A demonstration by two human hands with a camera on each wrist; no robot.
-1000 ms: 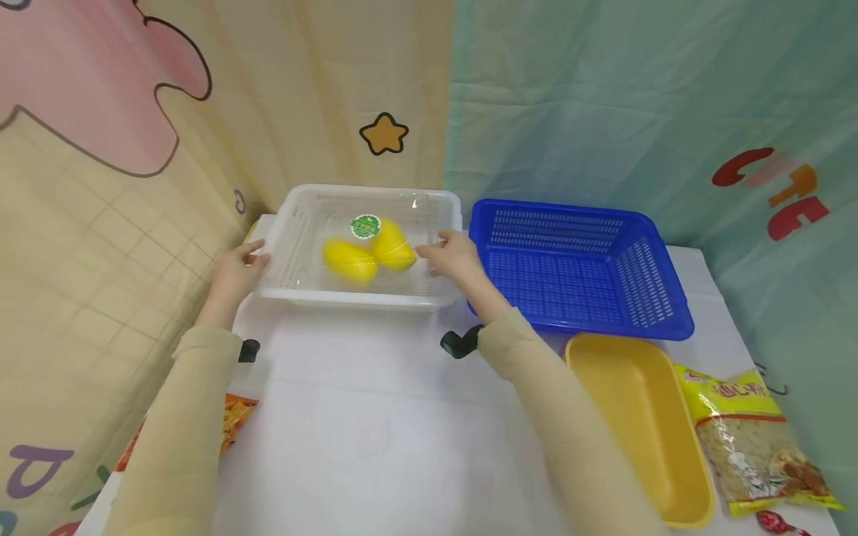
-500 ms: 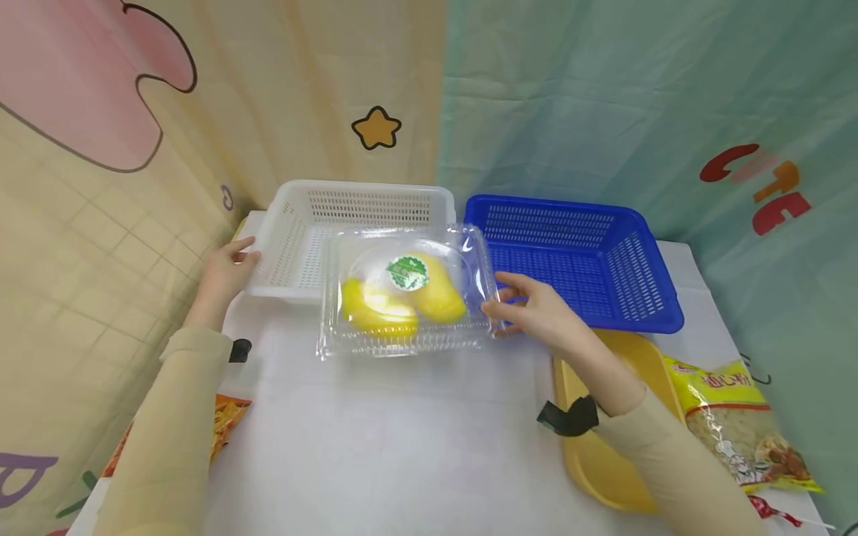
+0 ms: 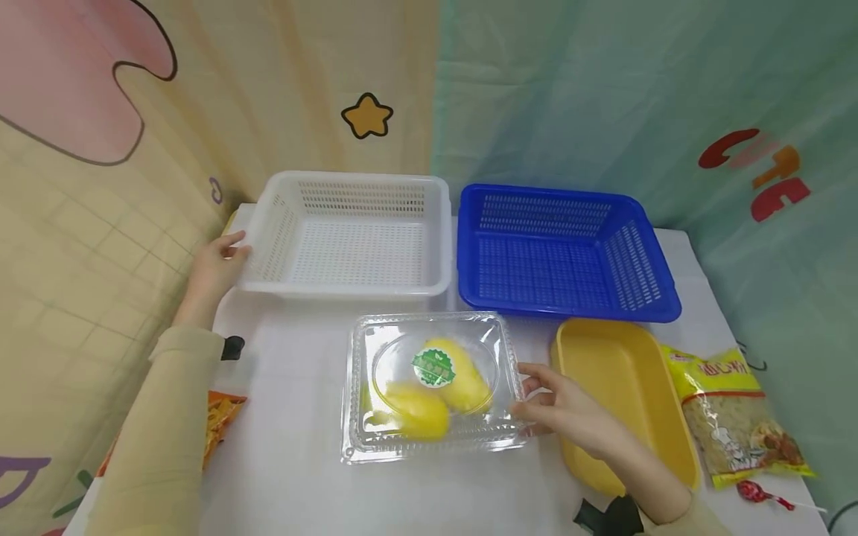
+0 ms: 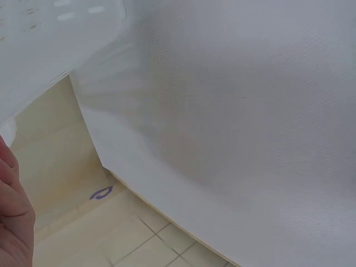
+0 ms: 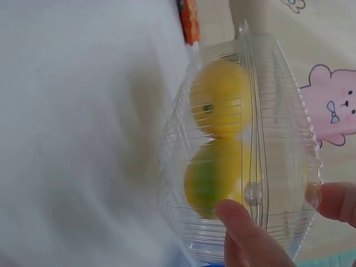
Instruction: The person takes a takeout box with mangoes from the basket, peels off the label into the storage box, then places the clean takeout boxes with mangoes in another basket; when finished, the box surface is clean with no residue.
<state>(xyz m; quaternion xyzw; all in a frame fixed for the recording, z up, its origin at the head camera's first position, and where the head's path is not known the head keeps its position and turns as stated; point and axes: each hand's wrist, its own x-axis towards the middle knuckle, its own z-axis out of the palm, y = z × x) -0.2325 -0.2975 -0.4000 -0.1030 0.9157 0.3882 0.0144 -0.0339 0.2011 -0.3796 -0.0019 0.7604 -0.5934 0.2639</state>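
Observation:
A clear plastic clamshell box (image 3: 432, 439) holds two yellow mango-like fruits (image 5: 219, 172) and bears a round green and white sticker (image 3: 433, 368). My right hand (image 3: 566, 409) grips its right end, thumb on the near side. In the right wrist view, white cloth shows beyond and below the box. A white slotted basket (image 3: 358, 289) stands at the back left with nothing in it. My left hand (image 3: 213, 272) holds that basket's left rim between thumb and fingers. Only part of this hand (image 4: 14, 217) shows in the left wrist view, beside the rim.
Right of the white basket stands a blue slotted basket (image 3: 543, 275). A yellow tray (image 3: 617, 372) lies in front of it, beside a yellow-topped food bag (image 3: 733, 417) and a red-wrapped lollipop (image 3: 752, 490). An orange snack bag (image 3: 221, 420) lies partly under the left sleeve.
The right hand has lifted the clamshell box out of the white basket and brought it nearer, slightly to the right. The left hand has stayed at the basket's left rim.

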